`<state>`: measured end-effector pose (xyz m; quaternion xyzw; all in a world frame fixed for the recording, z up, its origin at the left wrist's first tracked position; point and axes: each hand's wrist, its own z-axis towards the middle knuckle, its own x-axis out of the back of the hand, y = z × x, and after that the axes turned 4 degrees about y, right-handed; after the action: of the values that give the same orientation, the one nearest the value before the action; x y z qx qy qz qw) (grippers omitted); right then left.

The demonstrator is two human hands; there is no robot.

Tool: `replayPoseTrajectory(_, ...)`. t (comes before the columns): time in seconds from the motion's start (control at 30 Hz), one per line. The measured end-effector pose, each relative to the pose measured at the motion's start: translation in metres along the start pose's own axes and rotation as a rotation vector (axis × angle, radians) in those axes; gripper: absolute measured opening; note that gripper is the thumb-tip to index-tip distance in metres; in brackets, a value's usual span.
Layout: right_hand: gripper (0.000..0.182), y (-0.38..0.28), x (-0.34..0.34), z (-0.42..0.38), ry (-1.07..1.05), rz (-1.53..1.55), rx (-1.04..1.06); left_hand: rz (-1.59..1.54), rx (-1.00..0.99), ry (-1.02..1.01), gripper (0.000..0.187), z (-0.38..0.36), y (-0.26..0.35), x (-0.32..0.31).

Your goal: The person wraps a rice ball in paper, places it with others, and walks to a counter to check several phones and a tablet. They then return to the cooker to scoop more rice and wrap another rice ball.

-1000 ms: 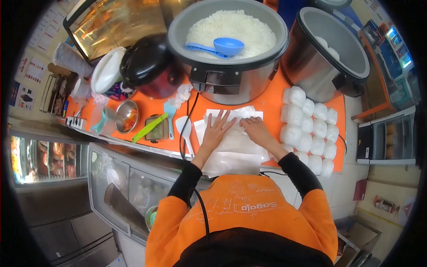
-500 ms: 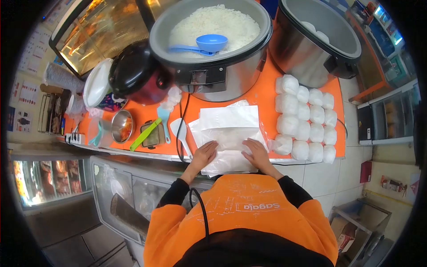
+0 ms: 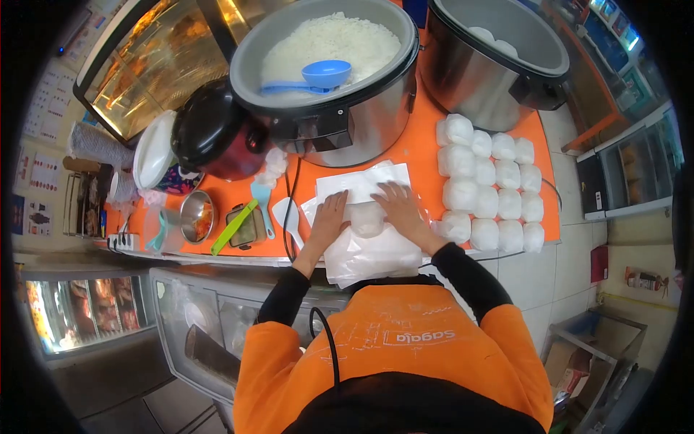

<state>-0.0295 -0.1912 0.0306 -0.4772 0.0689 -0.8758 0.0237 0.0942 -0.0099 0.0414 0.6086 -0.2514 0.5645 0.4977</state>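
Observation:
White paper sheets (image 3: 372, 257) lie stacked on the orange table in front of me. A rounded, white-wrapped lump (image 3: 367, 219) rests on them, between my hands. On its left side, my left hand (image 3: 331, 217) lies on the paper, fingers spread. My right hand (image 3: 397, 207) lies on the other side, fingers also apart, across the upper sheet. Several white wrapped bundles (image 3: 486, 194) stand in rows to the right. Behind the paper is a big cooker of white rice (image 3: 332, 43) with a blue ladle (image 3: 327, 73) on the rice.
A second large cooker (image 3: 477, 87) stands at the back right. Left of the paper are a white paddle (image 3: 288, 217), a green-handled utensil (image 3: 235, 228), a metal bowl (image 3: 197, 215) and a dark red cooker (image 3: 220, 130). A black cable runs down beside the paddle.
Both hands have moved forward, away from my body, up the paper. The rounded lump now shows between them. The whole view has shifted slightly.

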Motion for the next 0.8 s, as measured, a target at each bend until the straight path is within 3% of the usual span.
replayPoseTrajectory(0.07, 0.036, -0.002, -0.013, -0.007, -0.122, 0.08, -0.042, -0.012, -0.165, 0.044, 0.057, -0.004, -0.02, -0.022)
replayPoseTrajectory(0.1, 0.035, -0.01, -0.018, -0.012, -0.283, 0.147, -0.169, -0.03, -0.127, 0.002, 0.044, -0.008, -0.02, -0.03)
replayPoseTrajectory(0.13, 0.035, -0.019, -0.016, -0.015, -0.445, 0.216, -0.296, -0.02, -0.071, 0.054, 0.043, -0.015, -0.016, -0.038)
replayPoseTrajectory(0.2, 0.039, -0.032, -0.011, -0.032, -0.28, 0.314, -0.349, -0.003, 0.045, 0.156, 0.041, -0.031, -0.006, -0.055)
replayPoseTrajectory(0.27, 0.044, -0.036, -0.022, -0.049, -0.079, 0.339, -0.324, -0.007, 0.081, 0.158, 0.052, -0.039, -0.005, -0.067)
replayPoseTrajectory(0.33, 0.06, -0.034, -0.019, -0.054, -0.233, 0.42, -0.316, 0.027, 0.077, 0.165, 0.062, -0.04, 0.015, -0.058)
replayPoseTrajectory(0.37, 0.066, -0.034, -0.011, -0.052, -0.277, 0.464, -0.322, -0.106, 0.139, 0.088, 0.074, -0.042, 0.026, -0.049)
replayPoseTrajectory(0.43, 0.085, -0.029, -0.011, -0.052, -0.411, 0.54, -0.335, -0.333, 0.183, 0.098, 0.077, -0.039, 0.036, -0.056)
replayPoseTrajectory(0.47, 0.086, -0.029, -0.017, -0.057, -0.394, 0.56, -0.373, -0.444, 0.207, 0.098, 0.079, -0.035, 0.04, -0.06)
replayPoseTrajectory(0.5, 0.088, -0.03, -0.024, -0.06, -0.374, 0.58, -0.406, -0.867, 0.243, 0.304, 0.076, -0.026, 0.054, -0.065)
replayPoseTrajectory(0.57, 0.089, -0.032, -0.043, -0.063, -0.362, 0.608, -0.472, -1.137, 0.731, 0.449, 0.074, 0.007, 0.086, -0.054)
replayPoseTrajectory(0.6, 0.089, -0.034, -0.035, -0.056, -0.293, 0.888, -0.636, -1.256, 0.99, 0.517, 0.073, 0.019, 0.095, -0.05)
replayPoseTrajectory(0.63, 0.088, -0.037, -0.017, -0.043, -0.212, 1.168, -0.79, -1.494, 1.012, 0.506, 0.062, 0.027, 0.091, -0.05)
replayPoseTrajectory(0.67, 0.088, -0.034, -0.005, -0.035, -0.119, 1.449, -0.935, -1.581, 0.995, 0.467, 0.059, 0.029, 0.094, -0.052)
replayPoseTrajectory(0.73, 0.078, -0.026, 0.007, -0.039, 0.114, 1.729, -1.117, -1.746, 0.965, 0.378, 0.053, 0.028, 0.11, -0.037)
replayPoseTrajectory(0.8, 0.073, -0.027, 0.057, -0.036, 0.291, 1.94, -1.341, -1.485, 0.75, 0.207, 0.049, 0.024, 0.137, -0.02)
